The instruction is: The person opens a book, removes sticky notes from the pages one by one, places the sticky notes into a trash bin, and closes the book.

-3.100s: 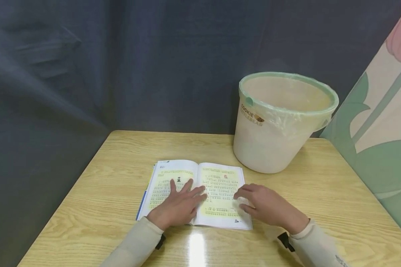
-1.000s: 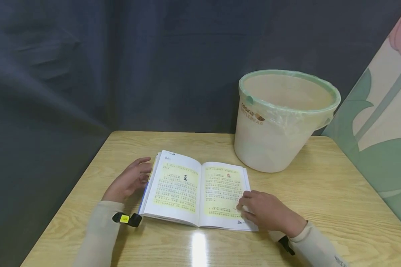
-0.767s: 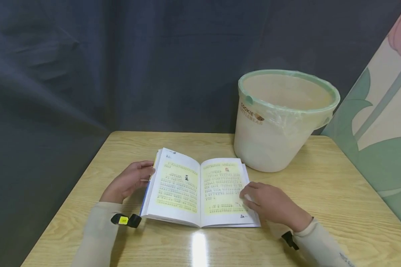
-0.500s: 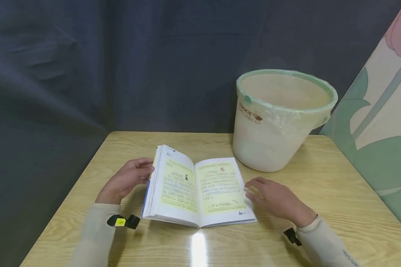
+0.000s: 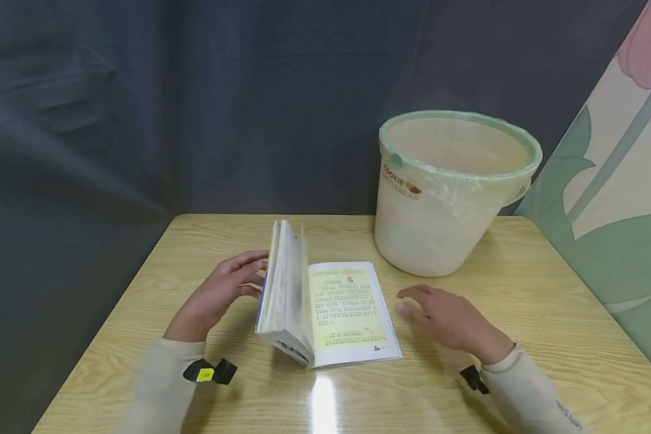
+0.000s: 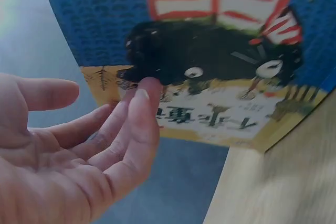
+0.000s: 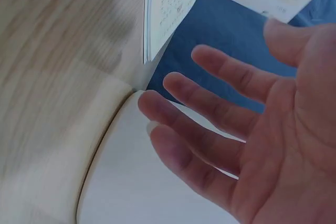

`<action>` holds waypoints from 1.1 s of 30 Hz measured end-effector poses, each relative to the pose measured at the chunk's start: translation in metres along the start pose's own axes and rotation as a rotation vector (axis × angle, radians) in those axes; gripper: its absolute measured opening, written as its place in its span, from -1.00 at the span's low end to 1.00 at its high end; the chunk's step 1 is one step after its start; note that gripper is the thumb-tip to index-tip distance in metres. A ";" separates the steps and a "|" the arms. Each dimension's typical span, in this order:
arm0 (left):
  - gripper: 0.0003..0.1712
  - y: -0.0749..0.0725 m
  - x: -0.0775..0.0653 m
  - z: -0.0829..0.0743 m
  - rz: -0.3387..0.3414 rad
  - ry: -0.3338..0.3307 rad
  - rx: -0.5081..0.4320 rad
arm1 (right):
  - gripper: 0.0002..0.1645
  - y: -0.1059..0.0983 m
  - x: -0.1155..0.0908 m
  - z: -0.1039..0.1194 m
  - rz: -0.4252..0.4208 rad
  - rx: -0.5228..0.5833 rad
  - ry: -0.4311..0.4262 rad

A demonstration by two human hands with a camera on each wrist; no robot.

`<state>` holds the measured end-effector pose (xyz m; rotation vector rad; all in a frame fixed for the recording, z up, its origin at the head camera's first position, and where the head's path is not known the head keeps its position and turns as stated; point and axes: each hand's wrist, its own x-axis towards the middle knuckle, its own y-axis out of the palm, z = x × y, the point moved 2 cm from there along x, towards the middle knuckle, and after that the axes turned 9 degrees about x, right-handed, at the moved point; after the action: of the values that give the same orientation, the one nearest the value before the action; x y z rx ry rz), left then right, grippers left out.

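Note:
An open book [image 5: 352, 313] lies on the table with its right page flat. Its left block of pages stands raised and nearly upright, tilting toward the right side. My left hand [image 5: 219, 295] is at the outer side of that raised half, with its fingertips against the cover. In the left wrist view the blue illustrated cover [image 6: 205, 51] shows a dark animal and red-and-white stripes, and the thumb is away from it. Right of the book, my right hand [image 5: 447, 316] hovers apart from the page, palm down with relaxed fingers. It holds nothing in the right wrist view.
A tall whitish bucket [image 5: 428, 223] with a green rim and clear plastic film stands at the back right of the wooden table [image 5: 195, 241]. A dark curtain [image 5: 276, 108] hangs behind, and a flower-patterned panel [image 5: 618, 241] stands at the right.
My left hand went from lying on the pages to the book's left cover, raising that half nearly upright. My right hand has moved off the right page to the right.

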<state>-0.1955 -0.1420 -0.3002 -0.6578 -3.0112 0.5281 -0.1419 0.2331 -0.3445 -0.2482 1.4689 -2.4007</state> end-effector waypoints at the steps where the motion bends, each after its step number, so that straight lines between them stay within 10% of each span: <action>1: -0.46 0.005 0.000 -0.002 0.018 0.005 0.002 | -0.37 -0.002 0.000 0.000 -0.013 0.008 0.003; 8: -0.51 0.047 0.004 -0.004 0.193 0.019 0.075 | -0.38 -0.009 0.002 0.001 -0.142 0.049 0.003; 13: -0.52 0.079 0.006 0.006 0.279 0.036 0.332 | -0.35 -0.010 0.005 0.001 -0.172 0.079 0.023; 24: -0.54 0.108 0.000 0.022 0.378 0.107 0.634 | -0.48 0.005 0.008 0.001 0.091 -0.055 0.034; 33: -0.59 0.116 -0.005 0.020 0.328 0.208 1.047 | -0.28 0.010 0.006 0.003 0.144 -0.082 -0.043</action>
<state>-0.1456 -0.0514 -0.3567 -0.9653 -1.9770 1.7012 -0.1449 0.2245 -0.3519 -0.2037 1.5143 -2.2119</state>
